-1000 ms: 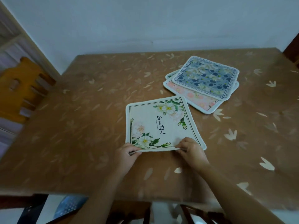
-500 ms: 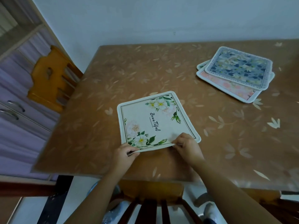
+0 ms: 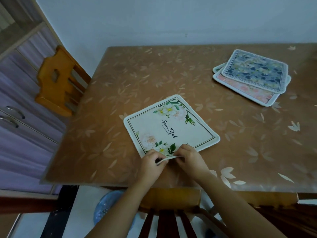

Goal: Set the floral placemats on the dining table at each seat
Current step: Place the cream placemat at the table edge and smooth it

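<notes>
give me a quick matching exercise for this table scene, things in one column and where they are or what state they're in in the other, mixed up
Things:
1. white placemat
2. blue placemat
3. pink placemat
4. yellow chair

Places or states:
A. at the table's left side, by the cabinet
B. near edge pinched by the left hand and right hand
C. top of the stack at the far right
D. mostly covered, under another mat

Pairs: 1-B, 2-C, 3-D, 4-A

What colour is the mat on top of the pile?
The top placemat is dark blue with pale flowers and a white edge, seen in the head view.
</notes>
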The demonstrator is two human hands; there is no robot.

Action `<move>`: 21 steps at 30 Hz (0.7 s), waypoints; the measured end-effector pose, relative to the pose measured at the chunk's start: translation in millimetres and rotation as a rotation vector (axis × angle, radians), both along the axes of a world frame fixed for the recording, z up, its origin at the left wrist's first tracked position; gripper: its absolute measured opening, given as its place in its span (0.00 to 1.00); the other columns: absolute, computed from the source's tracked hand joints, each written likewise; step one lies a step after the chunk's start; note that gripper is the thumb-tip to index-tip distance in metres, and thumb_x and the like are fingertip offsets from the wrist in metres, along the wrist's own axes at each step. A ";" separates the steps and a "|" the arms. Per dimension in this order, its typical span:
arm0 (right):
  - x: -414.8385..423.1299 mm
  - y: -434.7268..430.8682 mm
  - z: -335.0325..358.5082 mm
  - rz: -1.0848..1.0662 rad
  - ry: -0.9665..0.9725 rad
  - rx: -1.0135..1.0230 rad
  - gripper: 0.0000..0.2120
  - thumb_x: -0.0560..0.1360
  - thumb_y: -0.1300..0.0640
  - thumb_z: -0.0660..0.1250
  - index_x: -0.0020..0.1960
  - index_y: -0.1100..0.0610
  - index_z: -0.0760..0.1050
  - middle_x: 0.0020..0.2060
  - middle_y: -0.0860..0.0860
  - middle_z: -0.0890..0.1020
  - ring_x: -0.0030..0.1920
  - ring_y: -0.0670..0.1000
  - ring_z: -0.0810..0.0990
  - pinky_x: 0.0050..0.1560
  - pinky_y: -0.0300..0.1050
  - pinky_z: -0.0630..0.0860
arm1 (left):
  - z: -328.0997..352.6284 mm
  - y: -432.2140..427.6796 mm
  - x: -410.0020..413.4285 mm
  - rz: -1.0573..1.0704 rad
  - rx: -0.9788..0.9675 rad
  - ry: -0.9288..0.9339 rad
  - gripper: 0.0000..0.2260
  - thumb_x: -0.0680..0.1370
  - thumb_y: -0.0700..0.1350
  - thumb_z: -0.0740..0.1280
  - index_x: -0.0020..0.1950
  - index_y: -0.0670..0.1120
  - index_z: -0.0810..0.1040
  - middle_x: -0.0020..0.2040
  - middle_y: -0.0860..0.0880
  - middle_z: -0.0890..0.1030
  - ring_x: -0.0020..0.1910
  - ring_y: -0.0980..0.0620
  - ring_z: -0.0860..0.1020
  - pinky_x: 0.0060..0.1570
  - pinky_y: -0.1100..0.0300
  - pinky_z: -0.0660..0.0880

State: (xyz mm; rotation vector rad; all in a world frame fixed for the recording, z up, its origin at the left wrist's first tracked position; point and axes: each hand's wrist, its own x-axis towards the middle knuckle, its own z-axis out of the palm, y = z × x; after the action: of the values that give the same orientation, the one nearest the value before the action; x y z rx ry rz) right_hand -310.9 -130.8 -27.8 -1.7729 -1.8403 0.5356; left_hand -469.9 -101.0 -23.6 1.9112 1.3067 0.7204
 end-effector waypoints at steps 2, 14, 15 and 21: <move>6.6 -1.9 -2.1 -0.033 0.034 -0.051 0.03 0.69 0.65 0.70 0.42 0.62 0.80 0.41 0.57 0.80 0.44 0.57 0.77 0.44 0.49 0.74 | -0.2 -1.2 0.6 -0.047 -0.008 0.005 0.02 0.70 0.38 0.72 0.41 0.41 0.80 0.38 0.54 0.72 0.38 0.55 0.73 0.37 0.75 0.66; 66.1 -23.2 -5.0 -0.229 -0.029 -0.112 0.05 0.69 0.68 0.68 0.44 0.63 0.79 0.46 0.58 0.80 0.45 0.58 0.80 0.46 0.52 0.78 | -10.8 9.8 2.6 -0.210 0.099 0.075 0.06 0.67 0.36 0.75 0.41 0.41 0.82 0.42 0.45 0.80 0.43 0.50 0.78 0.45 0.61 0.74; 68.1 -24.9 -3.7 -0.239 -0.037 -0.116 0.05 0.70 0.67 0.67 0.45 0.63 0.79 0.47 0.58 0.80 0.46 0.58 0.80 0.47 0.53 0.78 | -12.0 10.7 5.5 -0.209 0.096 0.069 0.06 0.66 0.36 0.75 0.41 0.41 0.82 0.42 0.46 0.80 0.42 0.51 0.78 0.45 0.66 0.73; 58.1 -41.4 10.1 -0.138 -0.068 -0.080 0.08 0.68 0.64 0.70 0.47 0.61 0.79 0.48 0.57 0.80 0.48 0.56 0.79 0.46 0.52 0.79 | -15.1 14.2 26.9 -0.210 0.006 -0.051 0.06 0.66 0.35 0.74 0.41 0.39 0.82 0.37 0.51 0.77 0.37 0.58 0.77 0.41 0.73 0.73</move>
State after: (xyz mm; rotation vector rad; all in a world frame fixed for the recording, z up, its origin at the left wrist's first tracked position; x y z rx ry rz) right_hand -252.8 -172.2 -17.7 -1.9765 -1.7470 0.5077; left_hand -443.0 -86.8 -38.7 1.9859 1.0545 0.6610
